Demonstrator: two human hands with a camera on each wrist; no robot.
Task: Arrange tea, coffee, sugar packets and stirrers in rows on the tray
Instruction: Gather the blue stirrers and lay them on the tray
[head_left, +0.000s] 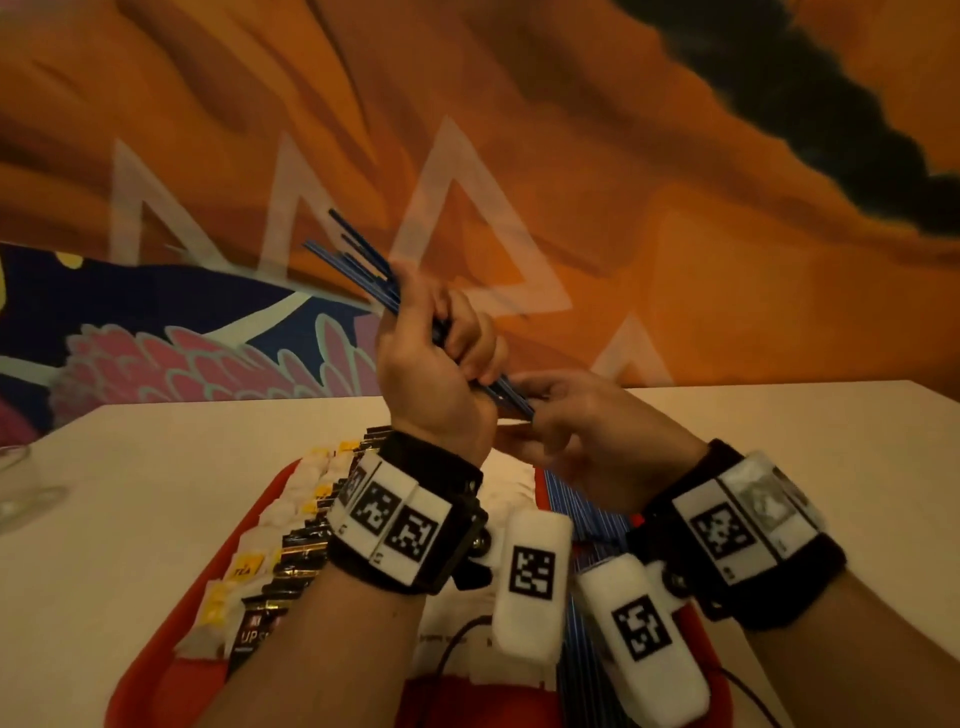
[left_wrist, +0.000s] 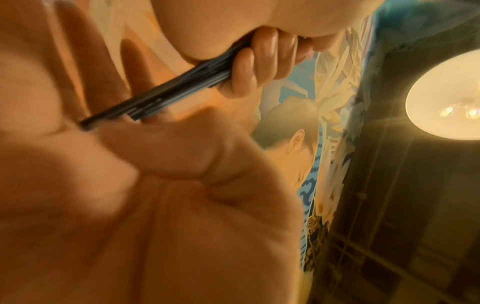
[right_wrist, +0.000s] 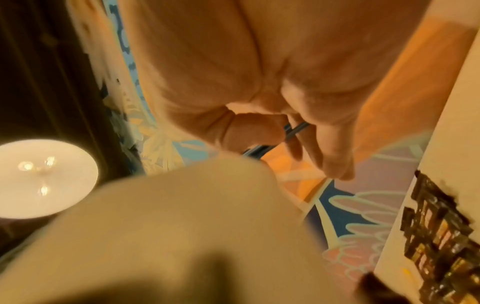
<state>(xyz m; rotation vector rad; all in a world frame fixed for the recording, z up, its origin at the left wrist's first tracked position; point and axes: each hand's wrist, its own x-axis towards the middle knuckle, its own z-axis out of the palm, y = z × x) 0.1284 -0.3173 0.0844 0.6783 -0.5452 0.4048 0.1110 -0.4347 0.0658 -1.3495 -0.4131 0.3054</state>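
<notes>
My left hand is raised above the tray and grips a bundle of blue stirrers in a fist, with their upper ends fanning up and left. My right hand holds the bundle's lower ends between thumb and fingers. In the left wrist view the left hand's fingers curl round the stirrers, whose ends meet the right hand. On the red tray below lie rows of white tea bags, black coffee packets, white sugar packets and more blue stirrers, partly hidden by my wrists.
The tray sits on a pale table against an orange mural wall. A clear glass stands at the table's left edge. A ceiling lamp glows overhead. Bare tabletop shows left and right of the tray.
</notes>
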